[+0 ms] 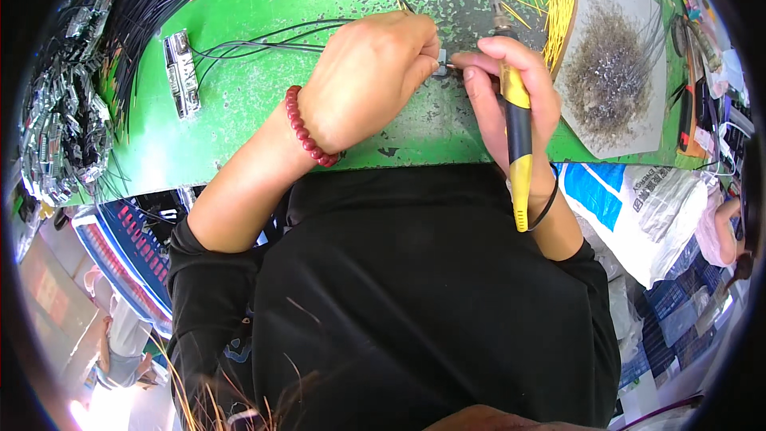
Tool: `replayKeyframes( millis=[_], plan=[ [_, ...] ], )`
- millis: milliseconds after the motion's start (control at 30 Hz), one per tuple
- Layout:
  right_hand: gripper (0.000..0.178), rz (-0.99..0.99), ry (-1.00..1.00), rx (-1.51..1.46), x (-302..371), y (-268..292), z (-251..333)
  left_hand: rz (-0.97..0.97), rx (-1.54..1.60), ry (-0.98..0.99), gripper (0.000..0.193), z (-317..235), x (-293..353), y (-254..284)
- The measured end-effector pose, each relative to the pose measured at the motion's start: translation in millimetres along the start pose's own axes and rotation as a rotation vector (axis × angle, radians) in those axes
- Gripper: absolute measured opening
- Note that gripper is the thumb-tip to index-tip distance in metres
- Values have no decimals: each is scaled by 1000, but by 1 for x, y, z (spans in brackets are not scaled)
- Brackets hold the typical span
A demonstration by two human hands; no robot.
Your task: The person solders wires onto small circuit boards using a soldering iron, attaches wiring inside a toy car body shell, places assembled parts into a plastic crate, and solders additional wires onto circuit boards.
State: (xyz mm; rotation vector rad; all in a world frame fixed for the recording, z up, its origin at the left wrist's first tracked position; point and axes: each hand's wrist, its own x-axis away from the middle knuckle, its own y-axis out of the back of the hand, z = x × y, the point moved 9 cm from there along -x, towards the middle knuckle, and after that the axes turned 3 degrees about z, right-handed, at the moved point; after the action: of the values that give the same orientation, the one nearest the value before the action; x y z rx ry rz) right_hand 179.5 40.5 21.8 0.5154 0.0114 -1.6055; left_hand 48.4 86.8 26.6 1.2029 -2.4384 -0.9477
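Observation:
My left hand, with a red bead bracelet at the wrist, is over the green worktop. Its thumb and fingers are pinched on a small grey part. Thin black cables run from beside this hand to a silver metal connector block on the left. In my right hand a soldering iron with a yellow and black handle rests between thumb and fingers, its metal tip pointing to the far side. The right thumb and a finger also come close to the grey part; whether they touch it is hard to see.
A grey board with a heap of dark solder crumbs stands at right. Yellow wires lie beside it. At left are a bundle of black cables and a pile of metal connectors. Tools line the right edge.

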Motion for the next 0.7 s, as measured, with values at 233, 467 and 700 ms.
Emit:
replayKeyframes(
  millis=[233, 467, 700],
  plan=[
    [33, 12, 49, 47, 1, 1, 7, -18, -1, -8, 8, 1, 1, 1],
    [37, 4, 16, -37, -11, -5, 4, -32, 11, -37, 8, 0, 2, 1],
    [39, 76, -14, 2, -12, -12, -2, -49, 72, -1, 9, 4, 4, 0]
  ],
)
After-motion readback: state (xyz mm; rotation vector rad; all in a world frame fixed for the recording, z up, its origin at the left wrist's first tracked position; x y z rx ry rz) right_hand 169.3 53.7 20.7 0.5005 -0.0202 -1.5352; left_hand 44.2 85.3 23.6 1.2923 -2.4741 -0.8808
